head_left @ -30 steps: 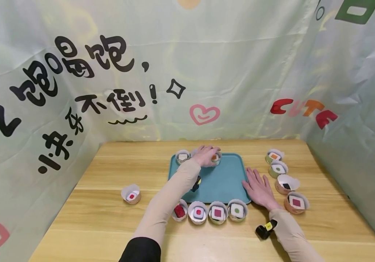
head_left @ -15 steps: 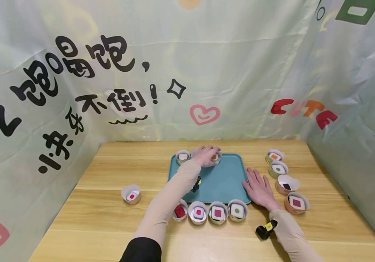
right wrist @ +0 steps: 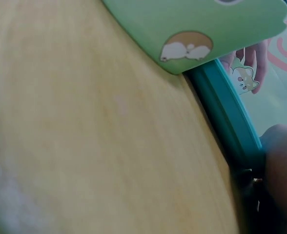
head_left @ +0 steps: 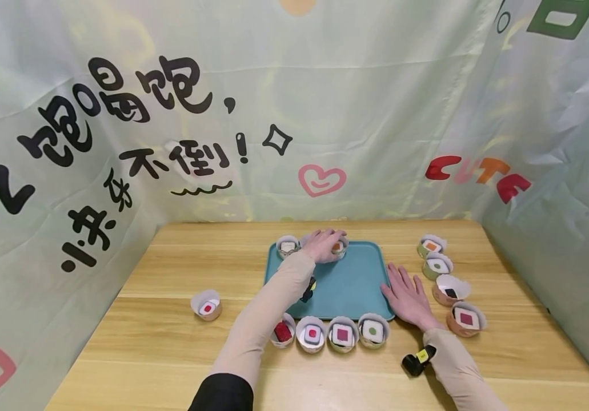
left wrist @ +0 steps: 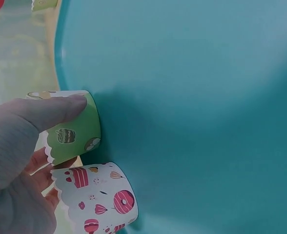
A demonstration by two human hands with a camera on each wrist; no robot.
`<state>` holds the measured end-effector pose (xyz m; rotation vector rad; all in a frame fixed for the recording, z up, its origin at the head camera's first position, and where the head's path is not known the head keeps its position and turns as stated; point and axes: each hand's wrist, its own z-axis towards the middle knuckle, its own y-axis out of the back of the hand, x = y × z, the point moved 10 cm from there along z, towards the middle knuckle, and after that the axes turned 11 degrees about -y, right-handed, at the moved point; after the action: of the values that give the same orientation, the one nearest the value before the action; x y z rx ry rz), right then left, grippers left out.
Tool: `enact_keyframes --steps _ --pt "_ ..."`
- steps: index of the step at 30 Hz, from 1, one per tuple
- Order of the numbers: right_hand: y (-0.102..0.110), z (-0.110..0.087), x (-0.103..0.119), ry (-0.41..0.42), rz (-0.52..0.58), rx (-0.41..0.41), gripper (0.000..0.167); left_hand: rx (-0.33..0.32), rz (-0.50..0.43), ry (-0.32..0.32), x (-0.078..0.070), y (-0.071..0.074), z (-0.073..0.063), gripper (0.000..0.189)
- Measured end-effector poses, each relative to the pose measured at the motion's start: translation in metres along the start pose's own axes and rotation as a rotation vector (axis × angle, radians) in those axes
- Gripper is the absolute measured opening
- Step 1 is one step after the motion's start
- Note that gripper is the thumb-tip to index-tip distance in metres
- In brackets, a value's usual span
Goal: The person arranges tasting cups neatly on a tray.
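At the far edge of the blue tray [head_left: 351, 279], my left hand [head_left: 320, 246] reaches over a paper cup [head_left: 342, 251] with an orange-centred white piece in it. The left wrist view shows my left thumb on the side of this green cup [left wrist: 75, 139] and fingers behind it. A white cup with dessert prints [left wrist: 99, 200] sits beside it, mostly hidden in the head view. Another cup [head_left: 287, 246] stands at the tray's far left corner. My right hand [head_left: 408, 297] lies flat, fingers spread, at the tray's right edge; its thumb touches the rim.
Along the tray's near side stands a row of several paper cups [head_left: 342, 342] holding sushi-like pieces. More cups [head_left: 464, 328] line the right side of the wooden table [head_left: 160, 348]. A single cup [head_left: 207, 311] is at the left. Printed fabric [head_left: 376, 114] closes off the back and sides.
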<state>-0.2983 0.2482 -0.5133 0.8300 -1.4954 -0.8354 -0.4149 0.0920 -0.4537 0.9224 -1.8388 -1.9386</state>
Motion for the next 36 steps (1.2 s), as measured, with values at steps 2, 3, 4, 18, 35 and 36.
enact_keyframes --steps 2,3,4,18,35,36 --pt "0.0 0.0 0.001 0.003 0.0 -0.005 0.063 0.002 -0.002 0.006 0.001 0.0 0.0 0.064" --pt "0.0 0.0 0.001 0.004 -0.002 -0.006 0.063 0.003 -0.004 0.009 0.001 0.0 -0.001 0.064" --pt "0.0 0.0 0.001 0.005 -0.004 -0.007 0.063 0.003 -0.011 0.01 0.001 0.0 -0.001 0.064" --pt "0.0 0.001 0.0 0.012 -0.004 -0.008 0.064 -0.049 -0.056 -0.011 -0.001 0.007 -0.008 0.069" --pt "-0.001 0.001 -0.001 0.011 -0.025 -0.001 0.063 -0.149 -0.281 -0.019 -0.002 0.019 -0.023 0.064" --pt "0.0 0.001 -0.001 0.011 -0.023 -0.001 0.063 -0.157 -0.302 -0.023 -0.002 0.02 -0.024 0.064"
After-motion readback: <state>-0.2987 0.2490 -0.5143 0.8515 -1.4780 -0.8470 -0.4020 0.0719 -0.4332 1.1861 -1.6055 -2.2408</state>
